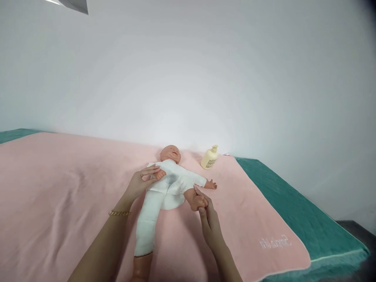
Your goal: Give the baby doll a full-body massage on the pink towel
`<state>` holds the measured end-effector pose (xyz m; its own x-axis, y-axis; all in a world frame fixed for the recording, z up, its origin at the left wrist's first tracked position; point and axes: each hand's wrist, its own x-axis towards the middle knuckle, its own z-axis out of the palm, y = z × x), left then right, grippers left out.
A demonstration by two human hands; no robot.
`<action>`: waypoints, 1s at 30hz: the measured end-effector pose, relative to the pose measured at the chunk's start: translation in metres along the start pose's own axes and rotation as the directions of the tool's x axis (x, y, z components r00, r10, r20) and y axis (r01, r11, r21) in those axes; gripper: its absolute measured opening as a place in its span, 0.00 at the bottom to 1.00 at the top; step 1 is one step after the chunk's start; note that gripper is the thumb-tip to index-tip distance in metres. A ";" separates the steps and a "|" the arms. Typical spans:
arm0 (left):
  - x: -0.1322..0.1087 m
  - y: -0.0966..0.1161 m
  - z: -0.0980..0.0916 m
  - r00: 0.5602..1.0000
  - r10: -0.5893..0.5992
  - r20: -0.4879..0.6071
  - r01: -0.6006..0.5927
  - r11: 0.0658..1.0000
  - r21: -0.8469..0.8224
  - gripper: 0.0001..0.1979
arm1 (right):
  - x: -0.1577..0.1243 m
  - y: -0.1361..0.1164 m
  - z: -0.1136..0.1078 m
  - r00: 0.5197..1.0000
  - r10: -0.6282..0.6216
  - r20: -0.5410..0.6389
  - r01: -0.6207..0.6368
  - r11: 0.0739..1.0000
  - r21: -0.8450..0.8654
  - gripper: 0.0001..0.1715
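Observation:
A baby doll (173, 178) in white clothing lies on its back, its head toward the wall. My left hand (142, 181), with a gold-coloured bracelet on the wrist, is closed around the doll's small hand at its chest. The doll's bent leg is raised, and my right hand (208, 215) grips its bare foot (198, 202) between thumb and fingers. Its other leg (147, 227) stretches toward me in a white trouser leg, with the bare foot cut off by the lower edge. The doll's other arm (210, 184) reaches out to the right, untouched.
A pale yellow pump bottle (209, 158) stands right of the doll's head. Beneath lies a pink blanket (73, 188) with lettering near its right corner, over a green cover (296, 203). A white wall (188, 78) rises behind.

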<state>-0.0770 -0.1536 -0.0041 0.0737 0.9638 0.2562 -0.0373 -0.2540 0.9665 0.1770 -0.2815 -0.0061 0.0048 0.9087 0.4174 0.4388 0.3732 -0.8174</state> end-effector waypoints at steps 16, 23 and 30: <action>0.001 -0.003 -0.005 0.999 0.037 0.002 -0.037 0.999 0.014 0.16 | -0.008 -0.003 -0.001 1.000 0.006 -0.014 -0.007 1.000 -0.021 0.28; -0.002 0.005 -0.009 0.984 -0.021 -0.178 -0.011 0.985 -0.172 0.22 | -0.034 -0.007 -0.008 0.998 -0.060 0.019 0.060 0.998 -0.025 0.26; 0.000 0.004 -0.012 0.911 -0.084 -0.404 -0.054 0.946 -0.319 0.16 | -0.064 -0.008 -0.020 0.993 -0.110 0.052 0.114 0.990 -0.082 0.25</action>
<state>-0.0893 -0.1534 -0.0008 -0.3322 0.9320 0.1450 -0.3573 -0.2666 0.8951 0.1914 -0.3459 -0.0183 -0.0904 0.8708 0.4833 0.5087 0.4576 -0.7293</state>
